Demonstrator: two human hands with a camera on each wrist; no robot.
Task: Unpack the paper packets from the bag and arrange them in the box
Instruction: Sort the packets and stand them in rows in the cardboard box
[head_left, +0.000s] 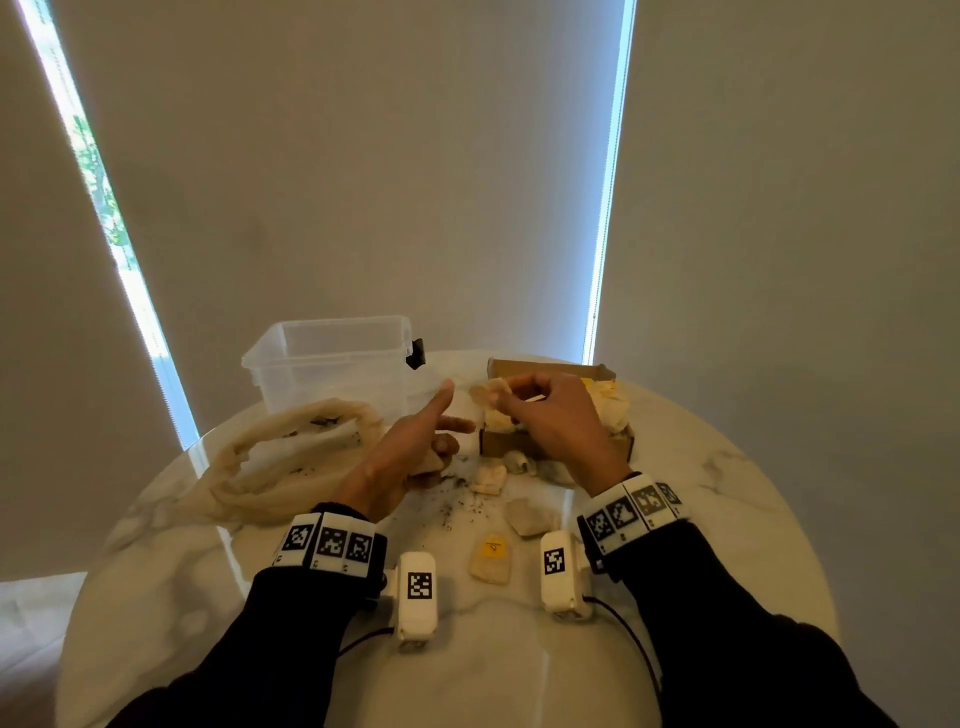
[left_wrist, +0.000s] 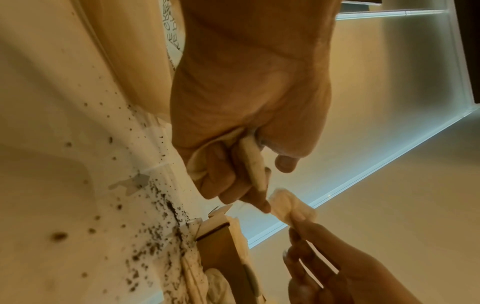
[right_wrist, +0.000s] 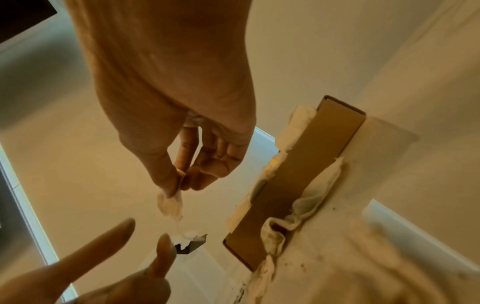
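My right hand (head_left: 511, 402) pinches a crumpled paper packet (head_left: 488, 395) between thumb and forefinger, above the left end of the cardboard box (head_left: 504, 441). The wrist view shows that packet (right_wrist: 170, 203) hanging from the right hand (right_wrist: 182, 181), with the box (right_wrist: 298, 174) to its right, holding several packets. My left hand (head_left: 447, 431) hovers just left of the box, thumb and forefinger stretched out. Its other fingers curl round paper packets (left_wrist: 253, 164). The beige mesh bag (head_left: 291, 457) lies slack at the left.
A clear plastic tub (head_left: 332, 358) stands behind the bag on the round marble table (head_left: 727, 519). Three loose packets (head_left: 488, 478) (head_left: 527, 517) (head_left: 491, 558) lie in front of the box. Dark crumbs (head_left: 462, 504) are scattered between my hands.
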